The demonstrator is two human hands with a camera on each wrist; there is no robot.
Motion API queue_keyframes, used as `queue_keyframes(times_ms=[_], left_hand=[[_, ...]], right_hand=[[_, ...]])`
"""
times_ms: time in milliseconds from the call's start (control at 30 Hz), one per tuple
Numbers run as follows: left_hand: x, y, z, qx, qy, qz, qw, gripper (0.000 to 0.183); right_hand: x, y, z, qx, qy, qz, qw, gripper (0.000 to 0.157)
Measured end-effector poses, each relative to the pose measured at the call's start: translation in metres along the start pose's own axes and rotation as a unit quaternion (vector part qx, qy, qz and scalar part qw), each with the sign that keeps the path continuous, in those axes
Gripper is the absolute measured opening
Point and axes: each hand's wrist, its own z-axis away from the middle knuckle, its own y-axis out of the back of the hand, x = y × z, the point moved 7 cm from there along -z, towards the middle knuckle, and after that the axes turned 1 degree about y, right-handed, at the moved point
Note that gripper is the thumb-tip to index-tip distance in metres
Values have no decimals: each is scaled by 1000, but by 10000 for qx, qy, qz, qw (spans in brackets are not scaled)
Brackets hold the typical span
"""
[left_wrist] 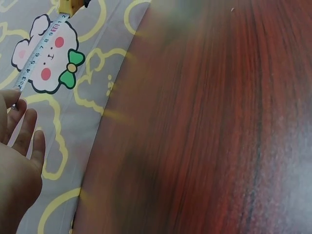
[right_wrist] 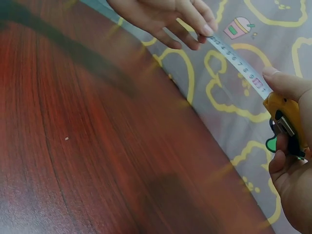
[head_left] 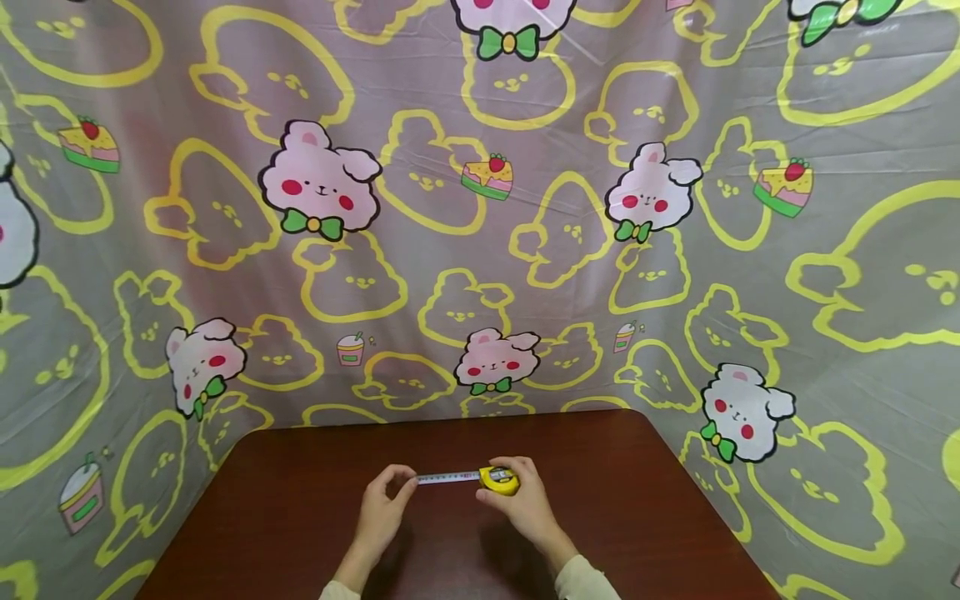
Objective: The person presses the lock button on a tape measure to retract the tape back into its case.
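A yellow and black tape measure (head_left: pixel 498 479) is gripped in my right hand (head_left: pixel 528 504), above the table. Its white blade (head_left: pixel 448 478) stretches leftward to my left hand (head_left: pixel 381 512), which pinches the free end between thumb and index finger. In the left wrist view the other fingers of the left hand (left_wrist: pixel 22 161) are spread apart from the blade. The right wrist view has the case (right_wrist: pixel 285 114) held between the right thumb and fingers, with printed numbers up to just past ten showing on the blade (right_wrist: pixel 239 63).
A dark reddish-brown wooden table (head_left: pixel 315 467) lies below both hands. Grey curtains (head_left: pixel 420 250) printed with yellow outlines and white bunny heads stand behind it and at both sides. A tiny pale speck (right_wrist: pixel 67 138) lies on the tabletop.
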Motion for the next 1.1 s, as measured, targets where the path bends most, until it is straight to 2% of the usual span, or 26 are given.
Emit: queue_keyframes(times_ms=[133,367,533,833,1100], left_hand=[[3,-5,0,-14,-74,81,9999,11],[5,-12,1,-13,73,-35,10000,13],[14,-16,2,99,67,-126,9998,12],[8,-21,3,-169,-103,214,9996,12],[10,-27,4,-254,28,271,9993,11]], right_hand=[[-2,-2,1,62,61,20,10000,51],[-6,-8,2,-62,46,-40,10000,49],[-9,-12,4,-80,28,-44,10000,49],[-10,-19,1,-213,88,-26,9997,49],[-15,-23,1,-208,178,-20,9996,48]])
